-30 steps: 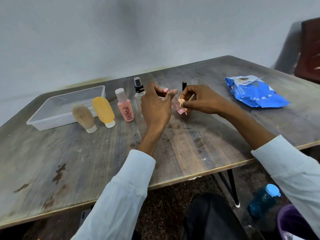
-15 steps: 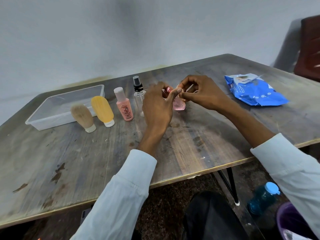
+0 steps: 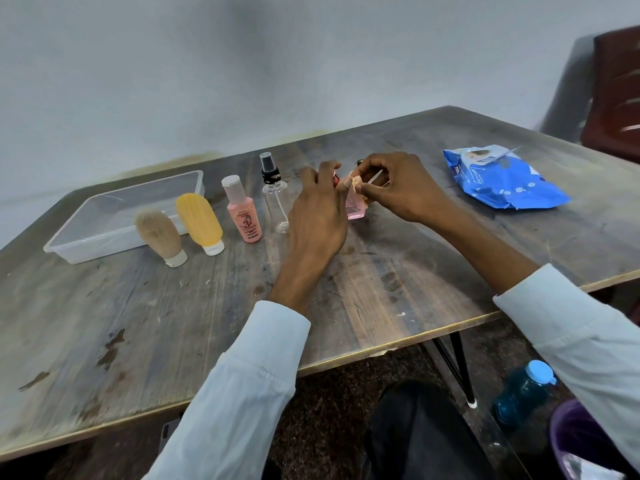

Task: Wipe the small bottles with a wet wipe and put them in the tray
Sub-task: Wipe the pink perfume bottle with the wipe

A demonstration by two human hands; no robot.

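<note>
A small pink bottle [image 3: 356,207] stands on the wooden table [image 3: 363,289] between my hands. My left hand [image 3: 317,216] is beside it on the left, with the thumb pressed against the bottle's top. My right hand [image 3: 403,188] pinches the pale cap at the top, and a thin white stick pokes out of its fingers. To the left stand a clear spray bottle [image 3: 275,199], a pink bottle with a white cap [image 3: 244,216], a yellow tube [image 3: 199,220] and a beige tube [image 3: 157,233]. The clear plastic tray [image 3: 104,244] lies at the far left with nothing in it.
A blue pack of wet wipes [image 3: 502,178] lies on the table at the right. A dark red chair [image 3: 613,91] stands beyond the table's right corner. On the floor at the lower right are a blue water bottle [image 3: 523,393] and a purple bin [image 3: 581,441].
The small pink bottle was held tilted above the table one second ago and now stands upright on it. Both hands have stayed around its top.
</note>
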